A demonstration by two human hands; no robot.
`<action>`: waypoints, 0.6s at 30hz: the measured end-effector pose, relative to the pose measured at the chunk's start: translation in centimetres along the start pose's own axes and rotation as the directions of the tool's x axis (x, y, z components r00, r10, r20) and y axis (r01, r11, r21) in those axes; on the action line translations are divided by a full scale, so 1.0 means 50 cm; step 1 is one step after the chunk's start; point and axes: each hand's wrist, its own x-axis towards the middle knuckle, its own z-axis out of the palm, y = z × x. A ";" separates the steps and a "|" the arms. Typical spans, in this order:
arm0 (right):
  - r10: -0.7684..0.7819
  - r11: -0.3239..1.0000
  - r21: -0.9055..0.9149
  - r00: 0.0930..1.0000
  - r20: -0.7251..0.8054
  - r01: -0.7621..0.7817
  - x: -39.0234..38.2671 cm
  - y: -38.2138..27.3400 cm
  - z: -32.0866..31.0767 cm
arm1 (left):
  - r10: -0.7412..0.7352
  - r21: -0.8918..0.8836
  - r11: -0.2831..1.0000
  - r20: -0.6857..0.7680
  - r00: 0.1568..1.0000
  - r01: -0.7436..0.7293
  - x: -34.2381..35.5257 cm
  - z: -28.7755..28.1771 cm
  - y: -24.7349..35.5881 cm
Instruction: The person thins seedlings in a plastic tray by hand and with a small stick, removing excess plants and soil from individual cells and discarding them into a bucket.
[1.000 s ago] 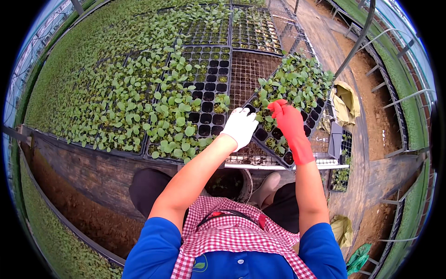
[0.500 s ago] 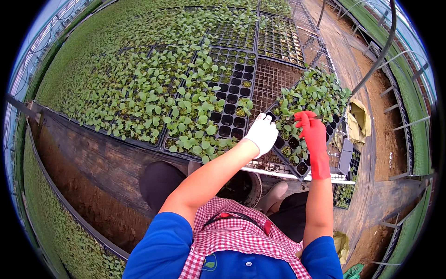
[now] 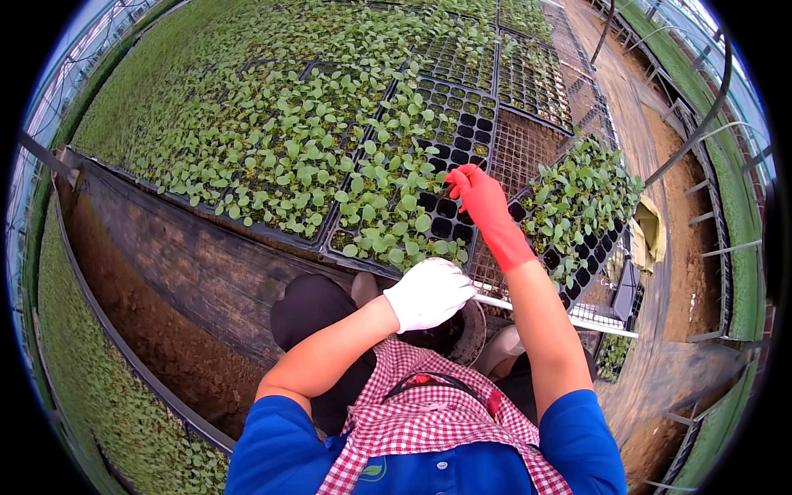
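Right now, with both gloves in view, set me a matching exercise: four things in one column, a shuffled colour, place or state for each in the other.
1. Left hand
2. Right hand
3. Bucket
4. Angled seedling tray

A. Right of an exposed mesh patch
B. Gloved in red
C. Round-rimmed, partly hidden from view
D. Gloved in white

Pairs: 1-D; 2-B; 3-C; 4-A

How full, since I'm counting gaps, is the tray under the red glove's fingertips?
Partly full: the tray has seedlings at left, but dark empty cells near the red-gloved hand.
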 end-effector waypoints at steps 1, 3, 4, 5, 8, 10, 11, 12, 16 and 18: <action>-0.039 0.983 -0.179 0.999 -0.016 0.035 0.016 -0.005 0.012 | -0.007 -0.013 1.000 -0.024 1.000 0.007 -0.003 0.000 -0.004; -0.182 0.878 -0.458 0.982 -0.051 0.139 0.050 0.003 0.033 | -0.011 -0.037 0.999 -0.054 0.998 0.009 -0.007 0.003 -0.008; -0.179 0.875 -0.466 0.983 -0.052 0.135 0.064 0.009 0.034 | -0.011 -0.040 0.999 -0.039 0.999 0.009 -0.009 0.004 -0.009; -0.185 0.834 -0.534 0.982 -0.028 0.142 0.070 -0.004 0.047 | -0.021 -0.041 0.999 -0.019 1.000 0.020 -0.015 0.003 -0.011; -0.197 0.781 -0.608 0.980 -0.018 0.146 0.071 0.005 0.077 | -0.010 -0.045 0.999 -0.029 1.000 0.009 -0.025 0.000 -0.013; -0.014 0.973 -0.230 0.995 -0.094 -0.008 0.085 0.077 0.079 | 0.005 -0.050 0.999 -0.020 1.000 -0.006 -0.020 0.008 -0.010; 0.002 0.999 -0.037 0.992 -0.128 -0.007 0.081 0.080 0.089 | -0.003 -0.043 0.999 -0.017 1.000 0.002 -0.022 0.009 -0.013; 0.000 0.999 -0.039 0.992 -0.128 -0.005 0.078 0.084 0.087 | -0.003 -0.042 0.999 -0.019 1.000 0.002 -0.025 0.011 -0.015; 0.124 0.961 0.263 0.985 -0.123 -0.089 0.049 0.096 0.069 | -0.009 -0.038 0.999 -0.029 1.000 0.008 -0.032 0.007 -0.018; 0.075 0.896 0.444 0.986 -0.146 -0.002 0.032 0.123 0.064 | -0.001 -0.039 0.999 -0.021 1.000 0.000 -0.023 0.003 -0.014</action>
